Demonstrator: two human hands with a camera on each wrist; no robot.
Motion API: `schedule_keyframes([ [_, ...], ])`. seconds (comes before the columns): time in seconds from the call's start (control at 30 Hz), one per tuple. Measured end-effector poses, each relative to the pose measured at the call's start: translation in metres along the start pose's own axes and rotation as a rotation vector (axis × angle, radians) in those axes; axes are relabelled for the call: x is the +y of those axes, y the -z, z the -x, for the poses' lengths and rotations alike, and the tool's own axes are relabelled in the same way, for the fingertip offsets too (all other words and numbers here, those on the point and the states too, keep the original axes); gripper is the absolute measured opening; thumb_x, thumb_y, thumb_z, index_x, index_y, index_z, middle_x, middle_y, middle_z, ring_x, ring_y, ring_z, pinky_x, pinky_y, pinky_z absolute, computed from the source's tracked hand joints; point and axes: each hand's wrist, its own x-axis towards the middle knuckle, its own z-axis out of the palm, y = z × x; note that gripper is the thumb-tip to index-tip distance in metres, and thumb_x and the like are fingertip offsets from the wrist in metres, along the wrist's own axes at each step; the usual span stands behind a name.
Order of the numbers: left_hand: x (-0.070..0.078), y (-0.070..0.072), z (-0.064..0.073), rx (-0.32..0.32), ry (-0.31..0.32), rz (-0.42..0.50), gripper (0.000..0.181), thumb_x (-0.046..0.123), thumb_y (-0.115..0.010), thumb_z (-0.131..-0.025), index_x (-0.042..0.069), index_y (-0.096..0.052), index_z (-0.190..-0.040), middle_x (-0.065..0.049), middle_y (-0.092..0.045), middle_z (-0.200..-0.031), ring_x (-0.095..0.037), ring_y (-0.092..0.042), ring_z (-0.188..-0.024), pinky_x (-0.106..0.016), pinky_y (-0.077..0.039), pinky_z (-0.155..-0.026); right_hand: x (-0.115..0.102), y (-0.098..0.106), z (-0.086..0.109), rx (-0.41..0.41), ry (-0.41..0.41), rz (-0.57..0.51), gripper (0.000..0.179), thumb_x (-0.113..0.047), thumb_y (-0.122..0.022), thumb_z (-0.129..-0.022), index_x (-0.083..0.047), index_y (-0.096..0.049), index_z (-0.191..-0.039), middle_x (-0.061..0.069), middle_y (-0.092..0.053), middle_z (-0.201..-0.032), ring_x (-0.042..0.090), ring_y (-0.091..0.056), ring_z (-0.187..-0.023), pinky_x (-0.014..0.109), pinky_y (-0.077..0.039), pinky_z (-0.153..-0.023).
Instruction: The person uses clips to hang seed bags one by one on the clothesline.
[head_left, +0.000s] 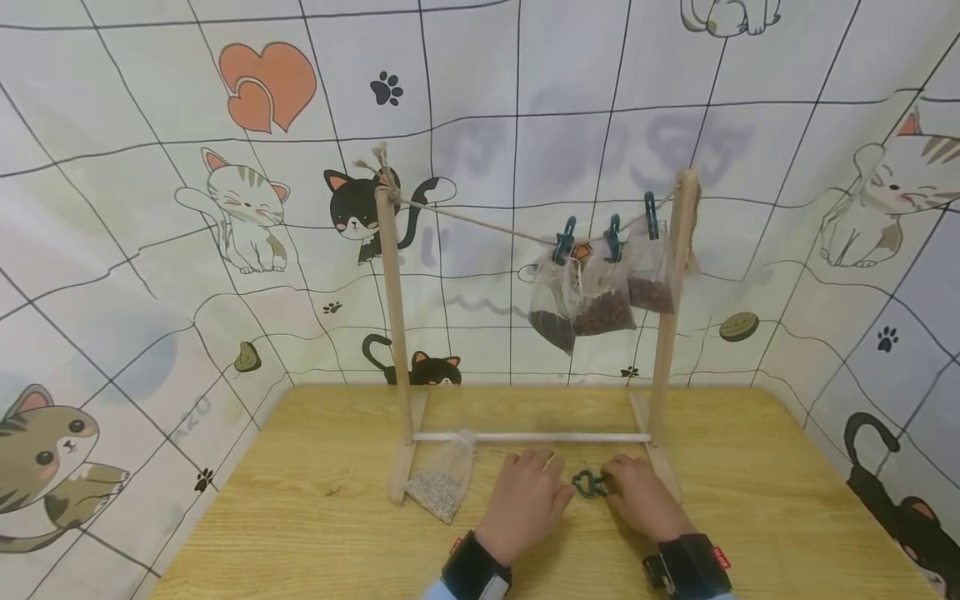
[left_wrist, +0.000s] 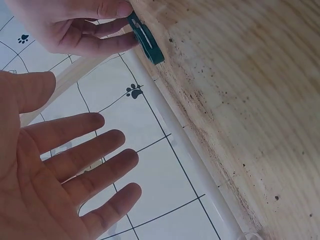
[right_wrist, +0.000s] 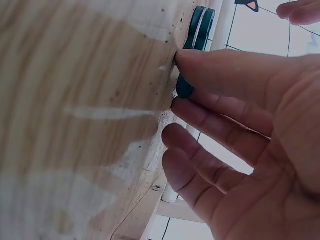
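Note:
My right hand (head_left: 641, 496) pinches a dark green clothespin (head_left: 588, 483) low over the table, in front of the wooden rack. In the right wrist view its thumb and fingers lie on one end of the clothespin (right_wrist: 201, 30), while the other end sticks out past them. To the left of it, my left hand (head_left: 525, 500) stays open and holds nothing. The left wrist view shows that palm (left_wrist: 30, 190) with its fingers spread. A small mesh bag (head_left: 442, 483) of pale grey bits lies on the table, left of the left hand.
Behind the hands stands a wooden rack with a left post (head_left: 395, 333), a right post (head_left: 667, 333) and a low white crossbar (head_left: 525, 437). From its sagging rope (head_left: 472, 218), several green clothespins hold bags, among them a reddish-brown-filled bag (head_left: 607, 308). A cat-print sheet (head_left: 480, 75) hangs behind.

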Motion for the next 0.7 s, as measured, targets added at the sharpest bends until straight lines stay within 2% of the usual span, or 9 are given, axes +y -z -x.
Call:
schedule_keyframes([
  [0.17, -0.001, 0.003, 0.001, -0.014, 0.017, 0.017, 0.037, 0.046, -0.049, -0.092, 0.017, -0.062, -0.110, 0.000, -0.063, -0.112, -0.017, -0.059, -0.103, -0.035, -0.047, -0.084, -0.002, 0.002, -0.001, -0.008, -0.041, -0.056, 0.030, -0.008, -0.070, -0.065, -0.007, -0.066, -0.095, 0.005, -0.062, -0.097, 0.023, -0.056, -0.091, 0.042, -0.047, -0.082],
  [0.3, -0.005, 0.004, 0.001, -0.006, 0.045, 0.096, 0.037, 0.042, -0.053, -0.091, 0.014, -0.062, -0.112, -0.002, -0.064, -0.113, -0.018, -0.060, -0.103, -0.036, -0.047, -0.085, -0.004, 0.007, -0.003, 0.008, -0.068, -0.122, 0.028, -0.012, -0.070, -0.069, -0.008, -0.067, -0.096, 0.005, -0.063, -0.094, 0.019, -0.058, -0.086, 0.035, -0.049, -0.073],
  [0.43, -0.012, 0.005, 0.000, 0.008, 0.060, 0.186, 0.040, 0.037, -0.055, -0.090, 0.009, -0.060, -0.118, -0.006, -0.064, -0.114, -0.019, -0.061, -0.102, -0.034, -0.047, -0.088, -0.012, 0.015, -0.005, 0.074, -0.066, -0.228, 0.028, -0.016, -0.070, -0.074, -0.008, -0.067, -0.101, 0.003, -0.064, -0.090, 0.015, -0.057, -0.079, 0.029, -0.048, -0.066],
  [0.5, -0.016, 0.009, 0.000, -0.001, 0.072, 0.247, 0.043, 0.036, -0.054, -0.092, 0.008, -0.057, -0.124, -0.008, -0.063, -0.118, -0.020, -0.060, -0.104, -0.033, -0.046, -0.090, -0.017, 0.019, -0.006, 0.126, -0.051, -0.285, 0.027, -0.017, -0.071, -0.075, -0.010, -0.068, -0.101, 0.001, -0.065, -0.088, 0.011, -0.057, -0.075, 0.027, -0.048, -0.064],
  [0.6, -0.021, 0.019, 0.001, -0.041, 0.104, 0.382, 0.045, 0.037, -0.051, -0.094, 0.013, -0.052, -0.131, -0.006, -0.061, -0.123, -0.020, -0.059, -0.109, -0.032, -0.046, -0.091, -0.024, 0.026, -0.006, 0.200, -0.009, -0.356, 0.023, -0.019, -0.071, -0.077, -0.014, -0.069, -0.099, -0.004, -0.066, -0.086, 0.004, -0.057, -0.072, 0.025, -0.049, -0.064],
  [0.7, -0.024, 0.030, 0.002, -0.076, 0.139, 0.516, 0.048, 0.042, -0.047, -0.095, 0.020, -0.046, -0.137, -0.003, -0.059, -0.126, -0.018, -0.056, -0.113, -0.031, -0.046, -0.091, -0.032, 0.034, -0.004, 0.232, 0.020, -0.427, 0.021, -0.024, -0.070, -0.080, -0.017, -0.069, -0.100, -0.006, -0.067, -0.087, 0.001, -0.058, -0.071, 0.025, -0.050, -0.064],
])
